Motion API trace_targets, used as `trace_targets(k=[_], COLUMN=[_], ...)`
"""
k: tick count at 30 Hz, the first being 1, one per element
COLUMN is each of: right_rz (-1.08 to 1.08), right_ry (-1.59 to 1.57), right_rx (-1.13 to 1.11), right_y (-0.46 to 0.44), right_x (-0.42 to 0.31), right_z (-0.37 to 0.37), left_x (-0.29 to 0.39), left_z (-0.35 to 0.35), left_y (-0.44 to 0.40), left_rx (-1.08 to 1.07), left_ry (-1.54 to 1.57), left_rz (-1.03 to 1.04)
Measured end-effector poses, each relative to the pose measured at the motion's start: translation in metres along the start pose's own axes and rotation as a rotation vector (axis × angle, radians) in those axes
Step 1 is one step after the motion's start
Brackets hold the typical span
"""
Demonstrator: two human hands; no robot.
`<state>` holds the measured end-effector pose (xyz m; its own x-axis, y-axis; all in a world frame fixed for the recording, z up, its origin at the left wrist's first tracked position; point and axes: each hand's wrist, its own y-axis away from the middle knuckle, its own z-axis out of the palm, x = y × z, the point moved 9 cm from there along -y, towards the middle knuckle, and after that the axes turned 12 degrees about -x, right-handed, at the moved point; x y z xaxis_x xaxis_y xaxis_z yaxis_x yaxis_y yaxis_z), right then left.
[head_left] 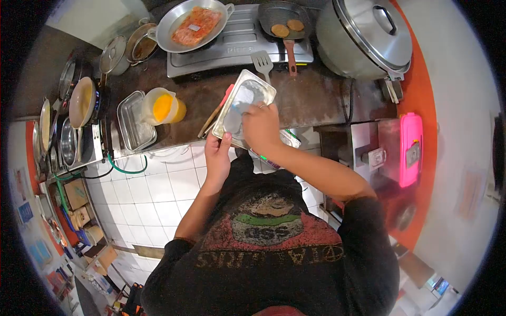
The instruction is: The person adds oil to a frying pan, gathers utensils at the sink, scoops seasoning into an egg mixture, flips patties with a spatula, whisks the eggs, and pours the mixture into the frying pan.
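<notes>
My left hand point(219, 152) is closed on the near left rim of a rectangular metal pan point(228, 120), which is tilted over the counter's front edge. Inside the pan lies something whitish point(244, 97), perhaps powder or thin plastic; I cannot tell which. My right hand point(261, 126) reaches into the pan with its fingers curled downward, and what they hold, if anything, is hidden. A ring shows on one finger. Just beyond the pan is a grey slotted turner point(262, 63). A red-and-wood handled utensil point(213, 117) lies along the pan's left side.
A silver stove point(240, 39) carries a wide pan point(164, 37) with reddish meat and a grill pan point(266, 16) with two brown patties. To the right stands a large lidded pot point(350, 45). A jug point(153, 105) of yellow liquid and a metal tray point(125, 124) are left.
</notes>
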<state>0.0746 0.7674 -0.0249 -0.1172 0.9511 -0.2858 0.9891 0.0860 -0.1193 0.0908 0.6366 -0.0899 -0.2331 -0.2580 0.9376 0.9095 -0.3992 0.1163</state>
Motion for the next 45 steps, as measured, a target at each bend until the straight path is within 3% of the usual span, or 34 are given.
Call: trace_targets(k=[4,6,9,13,18,22,25,27,31,37,42,45], right_rz=[-0.081,-0.143,-0.038,0.045,-0.096,-0.104,0.056,0.046,-0.072,0.013,0.293,0.315], right_ry=[-0.069,-0.058,-0.053,0.005,-0.053,-0.044,-0.105,-0.003,-0.087,-0.197,-0.486,-0.557], right_rx=[0.001,-0.102,0.067,0.055,-0.051,-0.055,-0.001,-0.081,-0.024,-0.108,-0.258,-0.219], right_y=[-0.001,-0.001,-0.012,-0.020,-0.006,-0.011,-0.024,-0.025,-0.010,-0.007,-0.010,-0.010], right_x=[-0.011,-0.018,0.002,0.017,-0.004,-0.007,0.017,0.015,-0.009,-0.018,0.000,0.002], right_z=[-0.009,-0.002,-0.021,-0.022,-0.016,-0.023,-0.027,-0.017,-0.016,-0.005,0.013,0.009], left_x=[0.008,0.010,0.018,0.030,0.033,0.035,0.038,0.038,0.037,0.023,0.022,0.022], left_z=[-0.006,-0.006,-0.001,0.008,0.006,0.002,0.007,0.005,-0.001,-0.019,-0.021,-0.021], left_y=[-0.003,-0.006,-0.010,-0.011,-0.013,-0.015,-0.012,-0.010,-0.009,-0.009,-0.008,-0.008], left_rx=[0.039,0.032,0.030,0.014,0.010,0.040,0.028,0.026,0.032,0.009,0.034,0.023], left_ry=[-0.106,-0.082,-0.059,-0.134,-0.159,-0.182,-0.189,-0.210,-0.204,-0.126,-0.128,-0.123], left_rz=[0.036,0.041,0.049,0.076,0.072,0.077,0.077,0.087,0.126,0.135,0.130,0.130])
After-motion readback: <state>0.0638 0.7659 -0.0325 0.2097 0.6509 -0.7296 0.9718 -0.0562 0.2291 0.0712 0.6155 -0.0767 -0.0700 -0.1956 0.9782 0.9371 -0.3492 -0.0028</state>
